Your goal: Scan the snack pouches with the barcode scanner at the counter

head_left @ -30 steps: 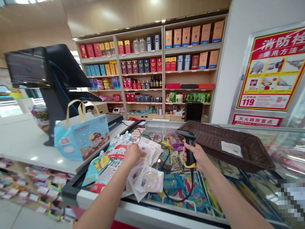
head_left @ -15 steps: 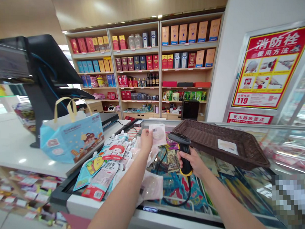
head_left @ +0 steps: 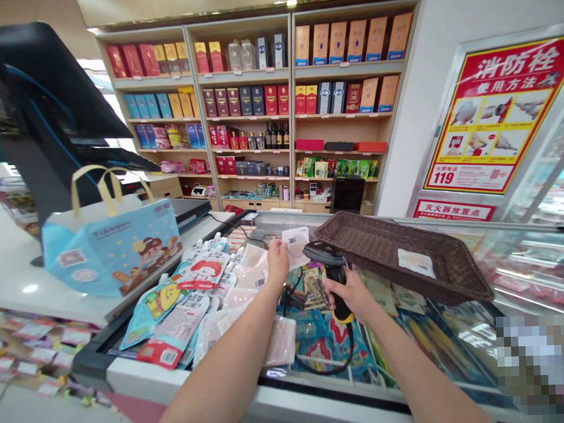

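My left hand [head_left: 278, 260] is closed on the edge of a small whitish packet [head_left: 298, 243] that bears a printed label. Wrapped round the grip of a black and yellow barcode scanner [head_left: 336, 272] is my right hand [head_left: 353, 292]. The scanner's head is close to the packet's lower right. Several spouted pouches [head_left: 203, 273] lie heaped on the glass-topped freezer [head_left: 186, 387] to the left. Beside them, pale clear packets [head_left: 281, 341] are spread, partly hidden under my left forearm.
A brown wicker basket [head_left: 370, 230] with one white packet [head_left: 416, 262] inside rests on the right of the glass. A blue paper bag [head_left: 111, 242] stands on the white counter [head_left: 15, 258] before a black till screen [head_left: 59, 77]. Stocked shelves [head_left: 240, 77] line the back wall.
The view has shifted slightly. My left hand and the packet have moved a little right, and the packet's angle has changed. The scanner is now nearer my left hand.
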Demonstrator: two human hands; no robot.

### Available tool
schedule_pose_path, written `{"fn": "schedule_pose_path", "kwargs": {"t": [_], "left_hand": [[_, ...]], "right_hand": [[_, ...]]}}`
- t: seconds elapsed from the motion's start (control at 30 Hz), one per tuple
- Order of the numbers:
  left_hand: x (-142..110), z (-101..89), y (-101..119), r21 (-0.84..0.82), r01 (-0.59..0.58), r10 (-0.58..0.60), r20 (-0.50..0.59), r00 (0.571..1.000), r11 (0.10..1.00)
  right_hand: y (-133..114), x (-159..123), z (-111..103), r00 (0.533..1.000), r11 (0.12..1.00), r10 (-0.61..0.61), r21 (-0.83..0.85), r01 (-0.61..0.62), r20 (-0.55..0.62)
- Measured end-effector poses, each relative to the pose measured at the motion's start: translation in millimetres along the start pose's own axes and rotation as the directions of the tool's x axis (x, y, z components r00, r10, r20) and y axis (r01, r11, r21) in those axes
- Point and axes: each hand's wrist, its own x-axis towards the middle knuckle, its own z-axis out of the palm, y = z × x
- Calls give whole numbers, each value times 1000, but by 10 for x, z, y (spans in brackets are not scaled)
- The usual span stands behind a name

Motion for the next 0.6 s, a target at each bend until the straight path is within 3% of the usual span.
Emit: {"fn": "schedule_pose_path", "kwargs": {"t": [0.6], "left_hand": [[-50, -24, 110, 93, -7, 2, 52, 999, 996]], "right_hand": [[40, -2, 18, 1000, 1000, -19, 9, 19, 9]]}}
